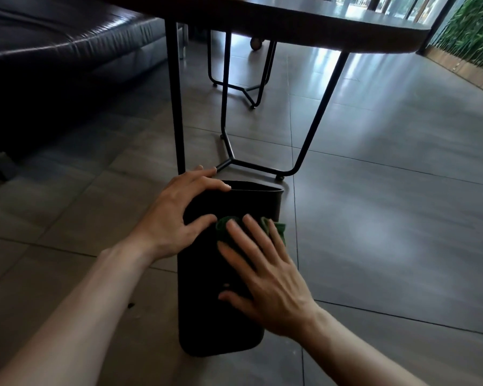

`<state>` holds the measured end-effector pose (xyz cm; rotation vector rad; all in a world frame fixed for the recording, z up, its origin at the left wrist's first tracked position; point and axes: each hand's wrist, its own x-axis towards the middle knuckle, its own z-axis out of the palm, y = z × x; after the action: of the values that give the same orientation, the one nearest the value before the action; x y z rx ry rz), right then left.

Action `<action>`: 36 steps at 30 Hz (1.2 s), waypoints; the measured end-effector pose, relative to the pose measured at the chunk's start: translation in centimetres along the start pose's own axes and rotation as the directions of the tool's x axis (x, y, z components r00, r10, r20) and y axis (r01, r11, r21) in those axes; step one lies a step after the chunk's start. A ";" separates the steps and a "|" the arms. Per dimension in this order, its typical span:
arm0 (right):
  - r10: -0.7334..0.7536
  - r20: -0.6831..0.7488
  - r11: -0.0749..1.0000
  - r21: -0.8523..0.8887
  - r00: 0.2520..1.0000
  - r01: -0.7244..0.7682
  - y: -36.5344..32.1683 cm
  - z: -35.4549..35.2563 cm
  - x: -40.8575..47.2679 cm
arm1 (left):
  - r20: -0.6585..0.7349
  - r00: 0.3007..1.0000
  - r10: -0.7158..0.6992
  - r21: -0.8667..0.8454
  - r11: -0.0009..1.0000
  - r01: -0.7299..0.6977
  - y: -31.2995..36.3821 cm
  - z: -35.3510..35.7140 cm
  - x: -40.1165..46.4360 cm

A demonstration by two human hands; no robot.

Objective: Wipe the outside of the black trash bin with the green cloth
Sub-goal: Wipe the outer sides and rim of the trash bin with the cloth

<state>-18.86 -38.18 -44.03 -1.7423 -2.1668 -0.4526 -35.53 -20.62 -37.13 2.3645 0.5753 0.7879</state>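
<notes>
Fingers (251, 232) of my right hand (265, 277) press flat on the cloth (225, 228), left hand (176, 215) spread at the bin's (207, 316) eleven o'clock; if pushed hard, it may slide.

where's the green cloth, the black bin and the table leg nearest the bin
green cloth (280, 229), head view: the bunched edge showing past the right hand's fingertips
black trash bin (207, 316), head view: its bare side wall, lower part
table leg (176, 107), head view: midway along the straight black leg
</notes>
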 end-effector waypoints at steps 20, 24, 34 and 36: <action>-0.085 -0.150 0.996 0.008 0.985 0.087 -1.7 1.5 -1.9 | 0.014 0.998 -0.055 -0.045 0.997 0.056 0.5 0.0 -0.2; -0.435 0.116 0.891 -0.084 0.893 0.446 -4.2 4.4 -8.7 | 0.025 0.997 -0.067 -0.061 0.996 0.068 0.9 -0.1 -0.5; 0.125 -0.269 0.992 0.039 0.955 -0.119 1.2 -1.4 1.2 | 0.025 0.997 -0.079 -0.067 0.994 0.081 1.8 0.2 -0.1; 0.110 -0.258 0.994 0.034 0.960 -0.105 0.5 -0.5 0.5 | 0.027 0.996 -0.082 -0.067 0.994 0.084 1.8 0.2 0.0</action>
<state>-18.43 -37.81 -43.35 -1.6753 -1.8789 -0.5936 -35.05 -22.05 -36.09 2.2692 0.6228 0.7294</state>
